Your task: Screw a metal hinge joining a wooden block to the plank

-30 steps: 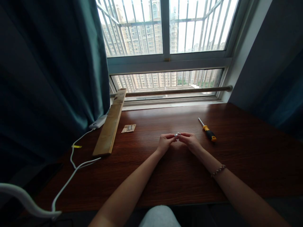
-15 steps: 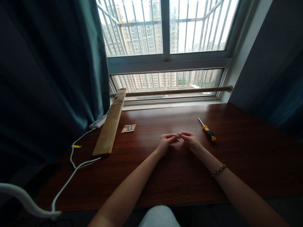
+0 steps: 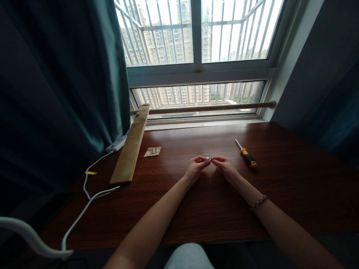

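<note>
My left hand (image 3: 195, 167) and my right hand (image 3: 226, 167) meet over the middle of the brown wooden table (image 3: 218, 209). Both pinch a small shiny metal piece (image 3: 208, 159) between thumbs and forefingers; fingertips cover much of it, and its exact kind is too small to make out. A screwdriver (image 3: 246, 155) with a black and yellow handle lies to the right of my right hand, its shaft pointing away from me. Left of my hands rests a small tan piece (image 3: 152, 151) with a metal part on it.
A long wooden board (image 3: 131, 145) leans from the table toward the window sill at the left. Beside it are a white power strip (image 3: 117, 144) and a white cable (image 3: 84, 207). A horizontal rail (image 3: 210, 109) crosses in front of the window; a blue curtain (image 3: 112, 74) hangs at left.
My fingers have shifted slightly around the small metal piece, which appears turned a little. Both hands stay in nearly the same place, and the screwdriver and board have not moved.
</note>
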### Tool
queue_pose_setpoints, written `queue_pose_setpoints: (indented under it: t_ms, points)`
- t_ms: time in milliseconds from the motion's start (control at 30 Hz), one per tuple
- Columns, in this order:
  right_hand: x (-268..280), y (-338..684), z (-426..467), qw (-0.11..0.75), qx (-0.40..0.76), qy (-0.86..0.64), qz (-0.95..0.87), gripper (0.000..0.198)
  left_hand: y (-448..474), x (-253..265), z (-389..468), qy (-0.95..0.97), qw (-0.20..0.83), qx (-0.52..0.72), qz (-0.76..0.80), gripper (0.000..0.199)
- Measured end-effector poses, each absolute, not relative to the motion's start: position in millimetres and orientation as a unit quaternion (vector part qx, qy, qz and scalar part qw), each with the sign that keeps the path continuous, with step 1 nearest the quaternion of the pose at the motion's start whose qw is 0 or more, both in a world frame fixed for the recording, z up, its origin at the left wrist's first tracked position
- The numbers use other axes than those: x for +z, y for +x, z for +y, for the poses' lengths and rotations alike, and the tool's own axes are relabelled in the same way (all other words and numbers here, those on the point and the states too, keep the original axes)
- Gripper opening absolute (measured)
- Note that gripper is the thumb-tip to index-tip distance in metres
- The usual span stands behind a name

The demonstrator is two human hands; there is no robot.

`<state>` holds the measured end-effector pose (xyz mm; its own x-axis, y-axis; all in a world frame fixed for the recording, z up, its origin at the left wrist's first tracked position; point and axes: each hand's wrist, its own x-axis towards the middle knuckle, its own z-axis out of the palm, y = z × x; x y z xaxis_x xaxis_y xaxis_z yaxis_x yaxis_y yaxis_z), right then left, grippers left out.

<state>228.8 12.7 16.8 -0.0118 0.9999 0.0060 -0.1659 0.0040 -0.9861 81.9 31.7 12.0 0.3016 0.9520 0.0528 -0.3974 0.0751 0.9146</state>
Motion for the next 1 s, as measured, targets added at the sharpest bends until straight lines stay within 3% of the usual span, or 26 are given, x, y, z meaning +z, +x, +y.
queue_pose_setpoints:
  t_ms: [333,533,633,733,867,1000]
  points:
    - [17,225,12,0.557,0.540,-0.427,-0.465,0.027,86,14,27,0.544,0.552,0.529,0.346,0.026]
    - [18,250,28,0.569,0.379,-0.518,-0.514,0.026,86,11,31,0.531,0.538,0.535,0.377,0.024]
    - [19,275,36,0.502,0.223,-0.622,-0.558,0.018,85,8,35,0.505,0.544,0.544,0.392,0.024]
    - [21,292,38,0.365,0.116,-0.725,-0.572,0.010,84,7,37,0.489,0.560,0.543,0.390,0.024]
    - [21,296,38,0.222,0.098,-0.780,-0.577,0.013,84,6,37,0.487,0.568,0.537,0.389,0.026]
    - [18,295,39,0.184,0.122,-0.787,-0.576,0.015,83,4,38,0.481,0.572,0.537,0.392,0.028]
